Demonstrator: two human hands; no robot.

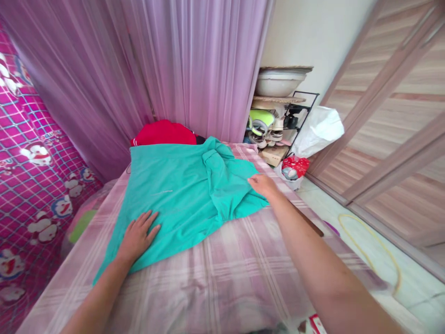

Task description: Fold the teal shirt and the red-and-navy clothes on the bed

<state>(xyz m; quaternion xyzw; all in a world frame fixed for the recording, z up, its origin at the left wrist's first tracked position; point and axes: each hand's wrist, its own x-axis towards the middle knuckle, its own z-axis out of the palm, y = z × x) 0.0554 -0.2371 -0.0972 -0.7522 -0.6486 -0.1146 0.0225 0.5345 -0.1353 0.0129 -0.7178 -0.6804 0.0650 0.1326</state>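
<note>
A teal shirt (167, 176) lies spread on the plaid-covered bed (194, 283). Its left part is fairly flat, while the right part is bunched, with a sleeve folded over it. My left hand (140, 234) rests palm down on the lower left of the cloth, fingers stretched out. At the shirt's right edge, my right hand (262, 184) is closed, with thumb and fingers pinching the fabric. Behind the shirt's far edge is a red cloth item (165, 133), partly covered.
Purple curtains (208, 69) hang behind the bed. To the right stand a shoe rack (295, 123) with a basin (281, 82) on top, bags and a wooden wardrobe (392, 120). A brown stick (309, 222) lies along the bed's right side, partly behind my forearm.
</note>
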